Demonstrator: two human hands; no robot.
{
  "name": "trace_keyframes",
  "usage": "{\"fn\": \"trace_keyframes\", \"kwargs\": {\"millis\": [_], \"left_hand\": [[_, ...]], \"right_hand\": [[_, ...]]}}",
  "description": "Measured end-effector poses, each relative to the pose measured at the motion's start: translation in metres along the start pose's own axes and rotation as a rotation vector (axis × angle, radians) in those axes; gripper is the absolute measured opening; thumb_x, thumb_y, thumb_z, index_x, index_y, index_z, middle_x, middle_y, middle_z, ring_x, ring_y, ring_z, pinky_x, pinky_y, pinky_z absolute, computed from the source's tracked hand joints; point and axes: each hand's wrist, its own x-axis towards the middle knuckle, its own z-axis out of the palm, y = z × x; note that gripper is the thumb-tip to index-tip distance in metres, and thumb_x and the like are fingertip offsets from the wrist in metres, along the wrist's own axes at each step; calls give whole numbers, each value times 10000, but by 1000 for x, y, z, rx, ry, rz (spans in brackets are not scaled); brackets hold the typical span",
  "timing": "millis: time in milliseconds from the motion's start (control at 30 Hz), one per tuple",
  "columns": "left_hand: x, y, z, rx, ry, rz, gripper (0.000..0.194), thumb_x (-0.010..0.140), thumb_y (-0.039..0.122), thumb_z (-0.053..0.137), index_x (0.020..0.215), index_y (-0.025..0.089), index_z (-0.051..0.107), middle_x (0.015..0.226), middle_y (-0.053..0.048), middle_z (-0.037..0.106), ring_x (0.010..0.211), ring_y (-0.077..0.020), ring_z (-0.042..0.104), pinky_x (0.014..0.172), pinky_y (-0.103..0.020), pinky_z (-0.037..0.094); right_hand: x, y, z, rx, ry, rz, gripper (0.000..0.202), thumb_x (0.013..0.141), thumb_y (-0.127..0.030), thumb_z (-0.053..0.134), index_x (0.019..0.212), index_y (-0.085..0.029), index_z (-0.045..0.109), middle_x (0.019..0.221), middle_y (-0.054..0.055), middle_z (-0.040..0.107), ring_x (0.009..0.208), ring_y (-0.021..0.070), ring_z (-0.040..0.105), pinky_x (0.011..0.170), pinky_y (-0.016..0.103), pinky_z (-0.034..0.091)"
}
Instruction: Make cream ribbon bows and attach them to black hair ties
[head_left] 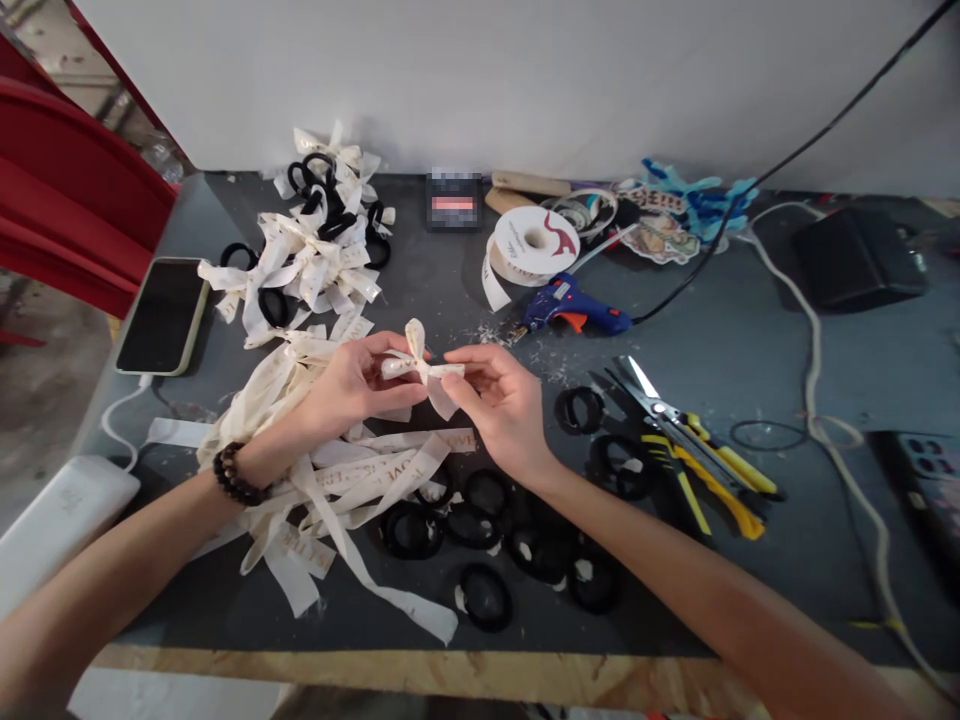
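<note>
I see the left hand (365, 380) and right hand (499, 405) pinching a cream ribbon bow (424, 368) between their fingers, just above the gray desk (420, 290), near the blue glue gun (574, 306) and loose ribbon strips (375, 480).

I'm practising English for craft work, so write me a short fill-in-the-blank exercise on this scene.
The left hand and right hand hold a small pale ribbon ____ with loops and tails.
The glue gun has a body coloured ____.
The beaded bracelet circles the person's ____ wrist.

Missing words: bow; blue; left.
</note>
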Motion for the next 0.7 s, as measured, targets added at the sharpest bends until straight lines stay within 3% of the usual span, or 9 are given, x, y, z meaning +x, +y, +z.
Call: {"fn": "trace_keyframes", "kwargs": {"millis": [300, 600, 700], "left_hand": [[-1, 0, -2, 152, -14, 11, 322, 861, 435, 858, 854, 122, 786, 737, -53, 751, 614, -128, 656, 550, -222, 498], [-3, 1, 2, 143, -19, 23, 266, 863, 376, 846, 788, 135, 760, 676, -17, 726, 554, -84, 603, 505, -184, 458], [-2, 0, 2, 97, 2, 25, 262, 870, 384, 850, 835, 144, 751, 721, -25, 749, 594, -97, 647, 530, -186, 494]], "right_hand": [[-1, -4, -2, -86, -28, -8, 84, 917, -319, 784, 972, -258, 801, 841, -7, 787, 693, 142, 663, 650, 287, 538], [2, -1, -3, 50, 2, 32, 19, 887, -272, 804, 904, -268, 811, 846, -23, 793, 738, 145, 730, 718, 282, 604], [4, 0, -4, 105, -24, 12, 123, 879, -278, 826, 1000, -276, 806, 904, -15, 816, 785, 152, 766, 763, 291, 639]]}}
